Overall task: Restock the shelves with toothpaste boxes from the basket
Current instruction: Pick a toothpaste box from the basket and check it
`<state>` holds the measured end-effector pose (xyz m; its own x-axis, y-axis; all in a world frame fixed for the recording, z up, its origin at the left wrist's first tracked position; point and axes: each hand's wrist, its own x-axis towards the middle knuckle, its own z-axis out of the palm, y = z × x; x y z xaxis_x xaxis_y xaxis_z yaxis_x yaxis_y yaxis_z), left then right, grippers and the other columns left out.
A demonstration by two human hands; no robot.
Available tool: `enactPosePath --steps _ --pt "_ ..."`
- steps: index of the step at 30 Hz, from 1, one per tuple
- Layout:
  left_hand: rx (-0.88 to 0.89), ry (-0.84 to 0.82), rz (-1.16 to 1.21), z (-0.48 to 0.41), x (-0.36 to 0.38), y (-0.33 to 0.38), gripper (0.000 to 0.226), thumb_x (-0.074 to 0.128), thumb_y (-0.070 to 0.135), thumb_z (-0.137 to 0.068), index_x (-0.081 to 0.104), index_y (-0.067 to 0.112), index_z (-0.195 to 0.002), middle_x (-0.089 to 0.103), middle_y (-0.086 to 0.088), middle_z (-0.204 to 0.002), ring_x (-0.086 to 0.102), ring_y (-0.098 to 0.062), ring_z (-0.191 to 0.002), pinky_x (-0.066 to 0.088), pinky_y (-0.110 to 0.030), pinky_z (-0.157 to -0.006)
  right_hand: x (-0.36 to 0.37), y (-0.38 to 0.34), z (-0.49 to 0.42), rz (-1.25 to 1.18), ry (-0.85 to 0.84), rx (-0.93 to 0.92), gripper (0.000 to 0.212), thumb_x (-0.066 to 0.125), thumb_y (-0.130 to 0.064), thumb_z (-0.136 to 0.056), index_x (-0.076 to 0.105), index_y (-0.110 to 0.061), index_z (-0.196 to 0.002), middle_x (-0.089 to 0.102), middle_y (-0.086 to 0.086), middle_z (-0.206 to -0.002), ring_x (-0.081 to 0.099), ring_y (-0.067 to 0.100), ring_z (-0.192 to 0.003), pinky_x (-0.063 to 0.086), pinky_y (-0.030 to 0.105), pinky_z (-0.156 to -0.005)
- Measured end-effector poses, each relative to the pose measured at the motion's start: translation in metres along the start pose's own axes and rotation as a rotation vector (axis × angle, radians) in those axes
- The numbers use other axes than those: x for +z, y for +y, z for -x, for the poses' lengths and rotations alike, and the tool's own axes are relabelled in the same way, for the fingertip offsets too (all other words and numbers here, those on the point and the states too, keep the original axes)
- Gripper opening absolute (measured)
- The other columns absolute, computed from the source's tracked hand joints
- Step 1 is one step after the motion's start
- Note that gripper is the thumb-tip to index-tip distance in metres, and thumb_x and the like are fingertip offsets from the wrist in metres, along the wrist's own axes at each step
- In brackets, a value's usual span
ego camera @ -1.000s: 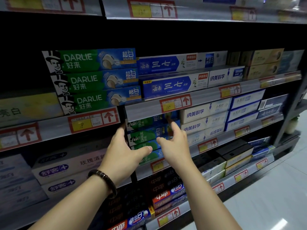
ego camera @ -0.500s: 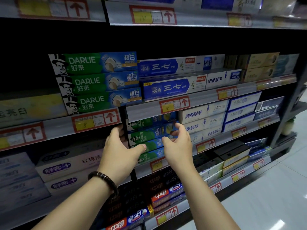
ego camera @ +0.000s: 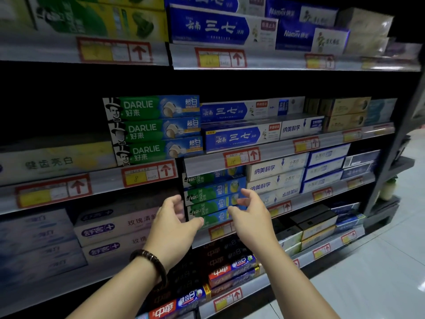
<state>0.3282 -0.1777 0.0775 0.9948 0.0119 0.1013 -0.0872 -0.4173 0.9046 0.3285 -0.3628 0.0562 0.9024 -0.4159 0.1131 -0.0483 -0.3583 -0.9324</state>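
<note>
Head view.

Shelving unit [ego camera: 207, 166]: several tiers, packed with toothpaste cartons, red-framed price tags [ego camera: 241, 156] along each rail. Basket: not in view.

Stack of green-and-blue Darlie boxes [ego camera: 211, 194]: about four high, on the tier under the grey rail. Long axis left to right, parallel to the shelf edge. Printed long faces outward, top-hat emblem at the left ends, blue at the right. Top box partly hidden behind the rail. White cartons [ego camera: 264, 171] close against the stack on the right.

Right hand [ego camera: 253, 219]: empty, fingers loosely spread and slightly curled in front of the stack's right end, thumb pointing left. Contact with the boxes not determinable.

Left hand [ego camera: 174, 226]: empty, likewise loosely spread, at the stack's left end, thumb pointing right toward the lowest box. Contact not determinable.

Relation: stack directly ahead of and between the two hands, one hand per end, neither clearly nearer. Probable next move: pressing inward along the long axis to square the stack.

Dark beaded bracelet [ego camera: 151, 261]: on the left wrist.
</note>
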Motion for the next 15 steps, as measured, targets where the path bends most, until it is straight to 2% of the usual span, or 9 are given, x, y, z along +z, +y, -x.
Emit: enactPosePath --steps 4,9,15 --pt "-0.007 -0.03 -0.017 0.01 -0.007 0.002 0.074 0.081 0.025 -0.089 0.043 0.023 -0.153 0.054 0.006 -0.143 0.056 -0.013 -0.126 0.048 -0.035 -0.107 -0.009 -0.007 0.013 0.018 -0.008 0.001 0.053 0.064 -0.023 -0.099 0.047 -0.03 -0.149 0.06 -0.012 -0.128 0.062 0.009 -0.106 0.052 0.039 -0.094" --pt "-0.013 -0.081 -0.043 0.022 -0.014 0.001 0.069 0.081 0.029 -0.088 0.047 0.026 -0.148 0.057 0.008 -0.132 0.058 -0.012 -0.121 0.051 -0.039 -0.106 -0.014 -0.014 0.029 0.061 -0.023 -0.007 0.05 0.066 -0.024 -0.1 0.049 -0.029 -0.147 0.061 -0.01 -0.127 0.062 0.015 -0.112 0.053 0.042 -0.099" --pt "0.008 -0.131 -0.074 0.043 -0.026 0.003 0.062 0.078 0.03 -0.092 0.048 0.026 -0.146 0.056 0.011 -0.13 0.057 -0.01 -0.12 0.051 -0.034 -0.104 -0.028 -0.028 0.05 0.055 -0.055 -0.018 0.042 0.067 -0.024 -0.1 0.053 -0.032 -0.139 0.064 -0.013 -0.118 0.063 0.005 -0.103 0.05 0.029 -0.083"
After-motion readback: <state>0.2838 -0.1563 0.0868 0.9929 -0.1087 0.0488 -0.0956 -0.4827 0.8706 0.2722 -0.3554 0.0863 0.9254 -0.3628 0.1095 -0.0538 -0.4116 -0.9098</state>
